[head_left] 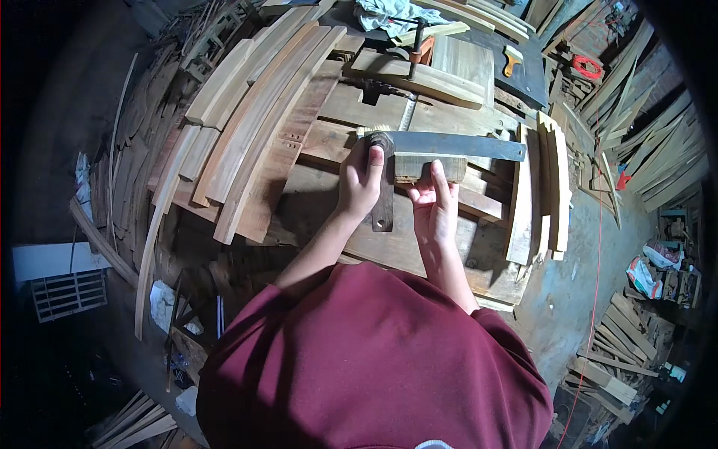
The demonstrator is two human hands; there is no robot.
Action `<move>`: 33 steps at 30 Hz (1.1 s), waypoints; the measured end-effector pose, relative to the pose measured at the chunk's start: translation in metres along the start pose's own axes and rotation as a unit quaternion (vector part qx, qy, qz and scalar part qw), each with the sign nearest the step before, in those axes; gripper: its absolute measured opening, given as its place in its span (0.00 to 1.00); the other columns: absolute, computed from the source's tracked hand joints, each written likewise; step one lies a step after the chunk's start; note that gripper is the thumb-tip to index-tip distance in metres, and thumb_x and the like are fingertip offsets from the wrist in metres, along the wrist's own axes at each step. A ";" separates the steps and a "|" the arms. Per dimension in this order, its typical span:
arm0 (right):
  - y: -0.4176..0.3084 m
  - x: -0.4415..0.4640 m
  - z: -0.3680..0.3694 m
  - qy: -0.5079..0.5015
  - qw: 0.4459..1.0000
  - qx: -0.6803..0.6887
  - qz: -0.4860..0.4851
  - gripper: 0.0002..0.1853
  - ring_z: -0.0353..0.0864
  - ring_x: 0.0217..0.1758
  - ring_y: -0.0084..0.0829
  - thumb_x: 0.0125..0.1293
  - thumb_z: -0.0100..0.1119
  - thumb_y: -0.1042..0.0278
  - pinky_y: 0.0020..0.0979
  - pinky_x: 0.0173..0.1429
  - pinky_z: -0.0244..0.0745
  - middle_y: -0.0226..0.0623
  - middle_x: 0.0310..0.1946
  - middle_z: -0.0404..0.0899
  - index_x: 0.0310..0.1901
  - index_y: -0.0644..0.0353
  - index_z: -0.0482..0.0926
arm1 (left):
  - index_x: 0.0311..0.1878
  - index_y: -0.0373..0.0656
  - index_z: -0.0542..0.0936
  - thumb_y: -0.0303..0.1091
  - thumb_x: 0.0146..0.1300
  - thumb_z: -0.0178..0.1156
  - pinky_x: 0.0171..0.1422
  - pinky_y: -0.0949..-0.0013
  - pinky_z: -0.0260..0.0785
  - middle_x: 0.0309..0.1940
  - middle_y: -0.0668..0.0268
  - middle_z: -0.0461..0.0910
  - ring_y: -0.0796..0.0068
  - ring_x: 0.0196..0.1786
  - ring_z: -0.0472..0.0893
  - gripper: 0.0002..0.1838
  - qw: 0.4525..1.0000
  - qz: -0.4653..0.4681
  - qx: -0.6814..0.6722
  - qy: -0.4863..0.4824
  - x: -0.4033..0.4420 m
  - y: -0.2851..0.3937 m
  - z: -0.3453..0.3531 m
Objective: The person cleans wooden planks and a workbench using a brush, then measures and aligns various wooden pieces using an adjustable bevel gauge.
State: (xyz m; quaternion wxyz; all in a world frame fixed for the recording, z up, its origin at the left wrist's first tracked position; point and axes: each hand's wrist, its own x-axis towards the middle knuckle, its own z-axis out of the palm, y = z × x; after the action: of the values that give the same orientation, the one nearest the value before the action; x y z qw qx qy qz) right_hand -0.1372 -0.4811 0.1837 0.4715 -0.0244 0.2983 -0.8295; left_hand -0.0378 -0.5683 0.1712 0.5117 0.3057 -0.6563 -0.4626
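Note:
My left hand (pixel 360 182) is closed round the corner of a try square, its thumb up on the dark wooden stock (pixel 383 198). The square's flat metal blade (pixel 464 144) stretches to the right. A short wooden block (pixel 419 168) lies in the inner corner of the square, just below the blade. My right hand (pixel 434 206) grips this block from below and the right, with a finger lying up over its face. Both hands are above the wooden workbench (pixel 359 243).
Long curved boards (pixel 262 112) lie at the left of the bench, shorter ones (pixel 542 187) at its right. Behind are a clamp (pixel 419 52) on a thick board, a brush (pixel 512 60) and a pale cloth (pixel 393 15). Wood scraps (pixel 624 337) lie at the lower right.

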 end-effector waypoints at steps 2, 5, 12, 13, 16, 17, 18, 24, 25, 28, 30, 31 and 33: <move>0.002 0.004 -0.011 -0.008 1.000 -0.004 0.004 0.21 0.77 0.45 0.26 0.62 0.60 0.72 0.30 0.43 0.79 0.33 0.47 0.73 0.54 0.53 0.65 | 0.40 0.36 0.73 0.45 0.69 0.48 0.37 0.70 0.66 0.28 0.64 0.75 0.74 0.31 0.73 0.18 1.000 -0.005 0.000 -0.001 -0.001 -0.003 0.000; 0.004 0.001 -0.006 -0.008 1.000 -0.005 0.007 0.19 0.76 0.46 0.25 0.63 0.59 0.69 0.30 0.44 0.76 0.32 0.47 0.74 0.53 0.52 0.66 | 0.41 0.36 0.74 0.46 0.69 0.48 0.38 0.70 0.66 0.29 0.62 0.76 0.73 0.32 0.74 0.19 1.000 -0.002 0.004 0.002 -0.001 -0.001 0.002; -0.001 0.003 0.005 0.064 0.993 0.029 0.090 0.17 0.78 0.50 0.29 0.64 0.57 0.52 0.35 0.54 0.71 0.33 0.47 0.79 0.48 0.53 0.74 | 0.41 0.34 0.73 0.46 0.70 0.46 0.40 0.69 0.66 0.29 0.61 0.75 0.72 0.33 0.73 0.21 0.996 -0.073 -0.009 0.046 -0.011 -0.011 0.010; 0.004 0.012 -0.011 0.061 0.993 0.024 0.102 0.16 0.78 0.48 0.27 0.64 0.57 0.55 0.32 0.51 0.72 0.32 0.46 0.79 0.48 0.54 0.74 | 0.41 0.34 0.73 0.46 0.70 0.45 0.40 0.70 0.66 0.29 0.62 0.75 0.73 0.33 0.72 0.21 0.993 -0.094 -0.032 0.068 -0.013 -0.012 0.011; 0.009 0.022 -0.024 0.055 0.992 0.054 0.104 0.15 0.78 0.49 0.26 0.63 0.58 0.58 0.31 0.51 0.71 0.31 0.45 0.79 0.48 0.55 0.74 | 0.41 0.35 0.72 0.46 0.71 0.44 0.42 0.72 0.64 0.30 0.65 0.73 0.76 0.35 0.70 0.20 0.991 -0.108 -0.040 0.070 -0.014 -0.005 0.009; 0.011 0.027 -0.028 0.049 0.992 0.072 0.088 0.15 0.76 0.51 0.28 0.63 0.59 0.61 0.34 0.57 0.69 0.32 0.45 0.79 0.48 0.58 0.73 | 0.41 0.35 0.72 0.46 0.71 0.43 0.43 0.73 0.64 0.31 0.65 0.73 0.77 0.36 0.70 0.20 0.990 -0.107 -0.052 0.074 -0.013 -0.004 0.008; 0.011 0.027 -0.033 0.032 0.993 0.082 0.078 0.13 0.76 0.48 0.25 0.62 0.60 0.65 0.33 0.53 0.69 0.29 0.43 0.78 0.46 0.55 0.73 | 0.41 0.35 0.72 0.46 0.71 0.43 0.43 0.73 0.64 0.31 0.65 0.73 0.77 0.36 0.70 0.20 0.990 -0.106 -0.051 0.076 -0.013 -0.003 0.006; 0.000 0.026 -0.031 0.007 0.990 0.125 0.071 0.26 0.73 0.54 0.35 0.61 0.60 0.57 0.41 0.56 0.70 0.37 0.52 0.73 0.58 0.57 0.67 | 0.35 0.37 0.71 0.47 0.72 0.42 0.39 0.73 0.62 0.27 0.69 0.69 0.79 0.32 0.67 0.21 0.989 -0.110 0.008 0.100 -0.012 -0.003 -0.006; 0.000 0.028 -0.031 0.016 0.992 0.107 0.064 0.30 0.71 0.59 0.40 0.60 0.61 0.56 0.46 0.62 0.68 0.41 0.56 0.71 0.61 0.60 0.64 | 0.33 0.37 0.70 0.47 0.72 0.42 0.37 0.72 0.61 0.24 0.69 0.68 0.79 0.30 0.66 0.21 0.988 -0.102 -0.012 0.112 -0.010 0.002 -0.004; -0.001 0.027 -0.028 -0.015 0.994 0.092 0.060 0.30 0.65 0.65 0.44 0.63 0.57 0.59 0.49 0.66 0.63 0.44 0.60 0.67 0.63 0.60 0.61 | 0.34 0.36 0.71 0.47 0.72 0.42 0.37 0.72 0.62 0.25 0.69 0.69 0.79 0.31 0.66 0.22 0.990 -0.085 -0.008 0.115 -0.010 -0.001 -0.005; -0.003 0.020 -0.021 -0.034 0.990 0.127 0.056 0.28 0.59 0.68 0.44 0.66 0.53 0.61 0.50 0.68 0.60 0.45 0.61 0.66 0.64 0.61 0.59 | 0.35 0.36 0.71 0.47 0.71 0.42 0.38 0.72 0.62 0.26 0.68 0.70 0.78 0.32 0.67 0.21 0.990 -0.091 -0.008 0.107 -0.009 0.000 -0.006; -0.003 0.019 -0.019 -0.033 0.990 0.127 0.057 0.28 0.59 0.68 0.44 0.66 0.53 0.61 0.50 0.68 0.60 0.45 0.61 0.66 0.64 0.61 0.59 | 0.36 0.36 0.72 0.46 0.71 0.43 0.39 0.72 0.63 0.28 0.68 0.71 0.78 0.33 0.68 0.20 0.991 -0.097 -0.010 0.097 -0.010 0.002 -0.006; -0.004 0.016 -0.017 -0.032 0.991 0.111 0.062 0.26 0.61 0.68 0.42 0.67 0.52 0.60 0.50 0.69 0.58 0.44 0.61 0.67 0.63 0.61 0.61 | 0.37 0.36 0.72 0.45 0.71 0.43 0.40 0.72 0.63 0.29 0.67 0.72 0.78 0.34 0.69 0.20 0.992 -0.085 -0.016 0.090 -0.011 0.004 -0.005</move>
State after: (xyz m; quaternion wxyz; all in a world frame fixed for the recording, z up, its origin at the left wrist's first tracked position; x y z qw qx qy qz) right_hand -0.1549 -0.4844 0.1676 0.5316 0.0201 0.1899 -0.8252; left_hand -0.0299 -0.5589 0.1706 0.5327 0.3924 -0.5715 -0.4855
